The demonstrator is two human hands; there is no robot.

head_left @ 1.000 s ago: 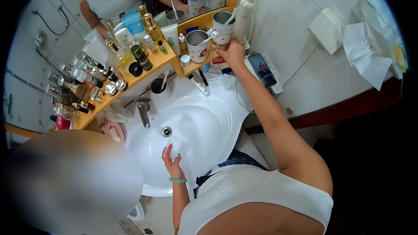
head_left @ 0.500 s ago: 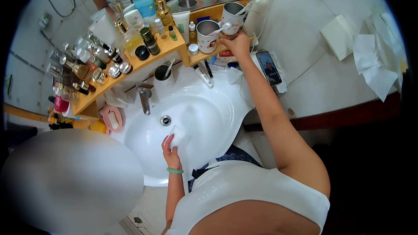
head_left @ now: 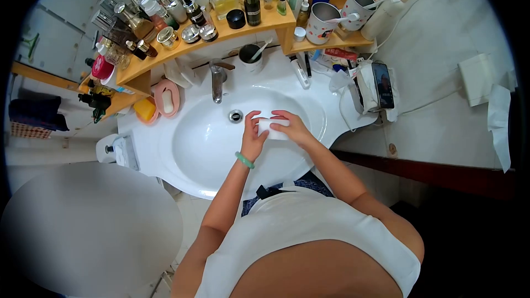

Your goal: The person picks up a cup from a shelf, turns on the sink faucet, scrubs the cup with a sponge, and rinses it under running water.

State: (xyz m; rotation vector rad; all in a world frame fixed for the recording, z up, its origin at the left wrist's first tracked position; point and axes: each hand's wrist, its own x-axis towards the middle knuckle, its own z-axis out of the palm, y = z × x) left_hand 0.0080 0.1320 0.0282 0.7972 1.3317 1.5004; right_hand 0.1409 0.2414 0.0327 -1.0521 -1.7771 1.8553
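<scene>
Here: one white oval ceramic basin (head_left: pixel 196 143); over it, right hand (head_left: pixel 298 130) and left hand (head_left: pixel 252 141), fingers half-curled, pinching opposite ends of one small white piece (head_left: pixel 273 129), material unclear, between them, long axis running left to right.

The only view comes from a camera worn on the person's head, facing forward and steeply down past the white top (head_left: pixel 309 209) below the hands. The left hand (head_left: pixel 253 139) and right hand (head_left: pixel 297 130) sit near mid-view, within arm's reach of the lens, over the basin (head_left: pixel 204 143). Beyond them the wide, curved field takes in the shelf (head_left: pixel 160 58) and part of the mirror (head_left: pixel 55 5); its rim darkens. Left of and below the hands, a blurred round patch (head_left: pixel 94 232) seems to hide the scene.
</scene>
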